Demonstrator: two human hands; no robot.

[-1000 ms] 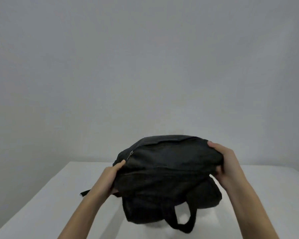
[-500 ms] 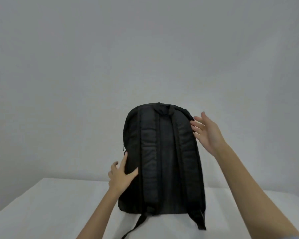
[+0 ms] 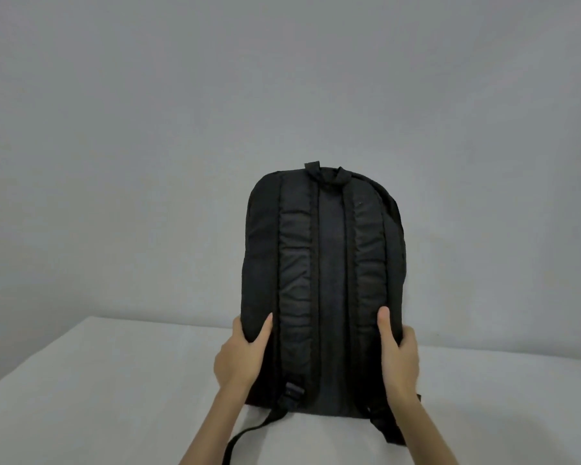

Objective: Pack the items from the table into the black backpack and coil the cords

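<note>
Backpack (image 3: 331,263) upright on white table (image 3: 98,380), grey wall (image 3: 148,129) behind.

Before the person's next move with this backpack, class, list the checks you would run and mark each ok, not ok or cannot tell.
1. Backpack upright on the table: ok.
2. Left hand grips its left edge: ok.
3. Right hand grips its right edge: ok.
4. Zipper shut: cannot tell, it faces away.
5. Shoulder straps facing the person: ok.
6. Items and cords all packed: cannot tell, none in view.
</note>
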